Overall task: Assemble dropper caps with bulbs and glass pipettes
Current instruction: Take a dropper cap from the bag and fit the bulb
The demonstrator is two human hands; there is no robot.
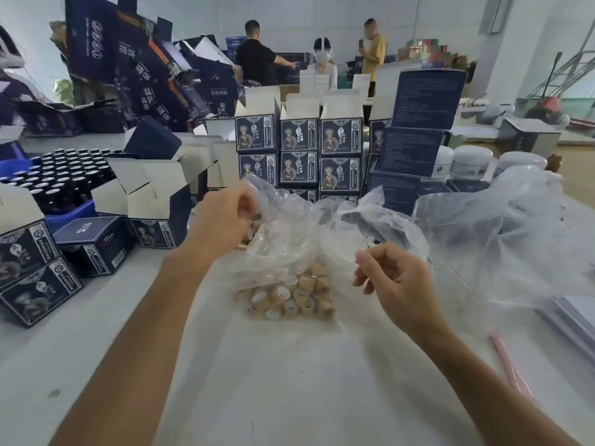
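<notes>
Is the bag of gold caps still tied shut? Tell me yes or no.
No: the left hand grips the clear plastic bag by its open mouth, and the gold caps lie loose inside on the table.

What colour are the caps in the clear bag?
Tan, wood-toned caps with white insides, shown in the head view.
</notes>
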